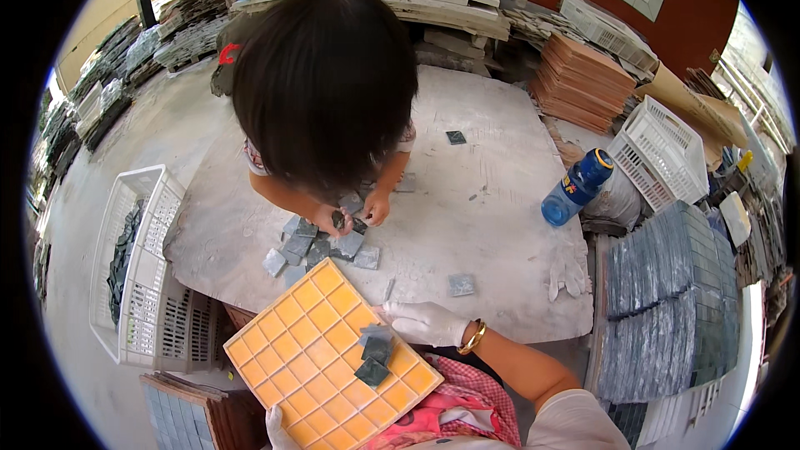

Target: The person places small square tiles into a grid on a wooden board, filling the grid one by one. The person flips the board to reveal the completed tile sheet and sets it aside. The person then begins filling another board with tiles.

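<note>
A yellow-orange grid tray [287,327] with square compartments is tilted over the near edge of the table. Several dark slate tiles [377,352] lie loosely piled on its right part. My left hand [279,432], in a white glove, grips the tray's lower left edge; only part of it shows. The gloved right hand [427,323] is closed at the tray's upper right edge, its fingertips partly hidden. Just beyond the tray is a heap of grey tiles [312,242]. One lone grey tile [461,285] rests to the right.
Across the table [500,175], another person [325,83] leans over the heap, a tile in hand. A blue bottle [575,189] and a white glove [568,273] lie at right. White crates [142,267] stand left; stacked slate tiles [671,300] stand right.
</note>
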`<state>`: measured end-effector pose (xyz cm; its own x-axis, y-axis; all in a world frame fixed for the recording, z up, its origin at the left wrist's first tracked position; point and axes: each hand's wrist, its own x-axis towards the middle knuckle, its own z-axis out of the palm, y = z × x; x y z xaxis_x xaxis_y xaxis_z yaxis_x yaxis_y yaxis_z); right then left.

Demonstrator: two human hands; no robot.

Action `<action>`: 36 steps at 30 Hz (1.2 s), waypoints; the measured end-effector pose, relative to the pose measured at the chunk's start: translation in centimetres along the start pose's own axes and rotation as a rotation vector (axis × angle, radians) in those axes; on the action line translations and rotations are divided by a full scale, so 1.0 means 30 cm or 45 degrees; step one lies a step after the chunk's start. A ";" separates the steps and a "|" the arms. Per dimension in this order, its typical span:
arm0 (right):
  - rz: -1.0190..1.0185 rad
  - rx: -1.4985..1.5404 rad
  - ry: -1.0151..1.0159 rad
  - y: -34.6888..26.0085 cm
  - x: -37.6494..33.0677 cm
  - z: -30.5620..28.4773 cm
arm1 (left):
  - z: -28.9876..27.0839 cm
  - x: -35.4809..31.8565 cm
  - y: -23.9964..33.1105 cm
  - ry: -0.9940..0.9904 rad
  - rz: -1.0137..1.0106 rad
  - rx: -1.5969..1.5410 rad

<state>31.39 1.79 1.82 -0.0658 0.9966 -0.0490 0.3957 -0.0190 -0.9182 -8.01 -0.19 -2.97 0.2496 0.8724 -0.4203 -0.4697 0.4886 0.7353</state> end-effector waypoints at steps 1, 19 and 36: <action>-0.150 -0.203 0.012 0.007 -0.018 0.008 | 0.018 -0.005 0.003 -0.011 -0.019 -0.020; 0.494 1.082 0.530 0.156 -0.039 -0.224 | -0.030 -0.030 0.028 0.323 -0.104 0.235; -0.340 -1.189 0.111 0.162 0.085 -0.043 | 0.135 0.081 0.241 0.712 0.736 1.740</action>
<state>34.33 4.36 -2.24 -0.2054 0.9622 0.1791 0.9470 0.2416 -0.2118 -7.36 5.53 3.48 -0.1602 0.9730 0.1664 0.7737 0.0191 0.6333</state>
